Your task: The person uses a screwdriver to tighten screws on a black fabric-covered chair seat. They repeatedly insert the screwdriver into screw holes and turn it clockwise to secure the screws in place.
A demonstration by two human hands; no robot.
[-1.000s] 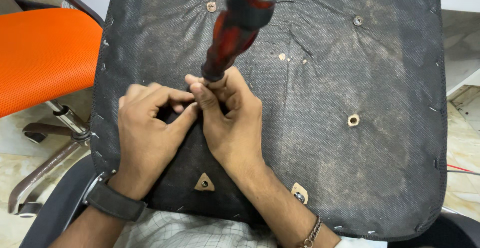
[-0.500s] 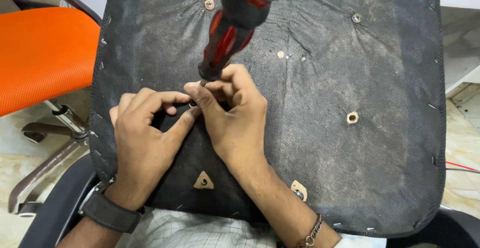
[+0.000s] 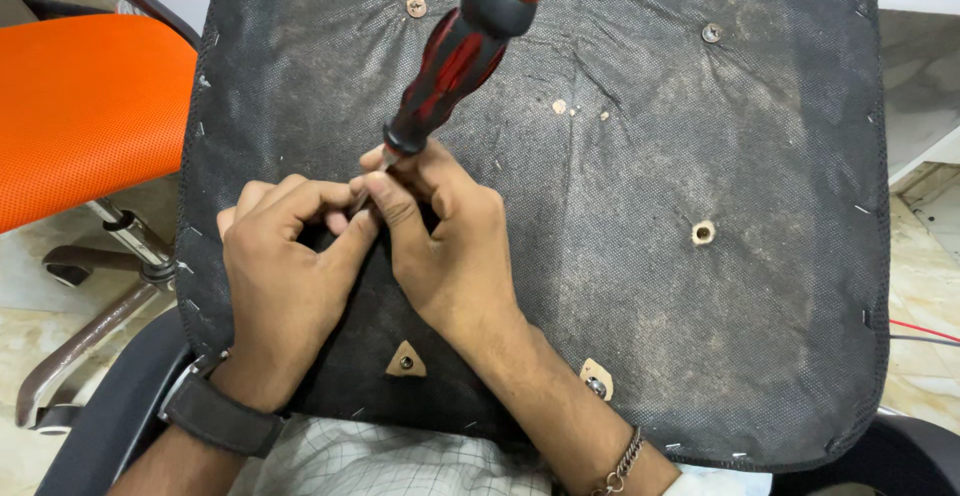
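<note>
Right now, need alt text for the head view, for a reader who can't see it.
Two bare hands, left hand and right hand, pinch the shaft of a red-and-black screwdriver against the dusty black fabric underside of a chair seat. An open bolt hole shows to the right, and an orange chair stands at left.

Bare forearms, no sleeves. Chunky black wristband point(image 3: 222, 418) strapped on the left wrist, thin silver chain bracelet point(image 3: 622, 466) on the right. Light checked shirt point(image 3: 400, 461) peeking out just right of the wristband.
</note>
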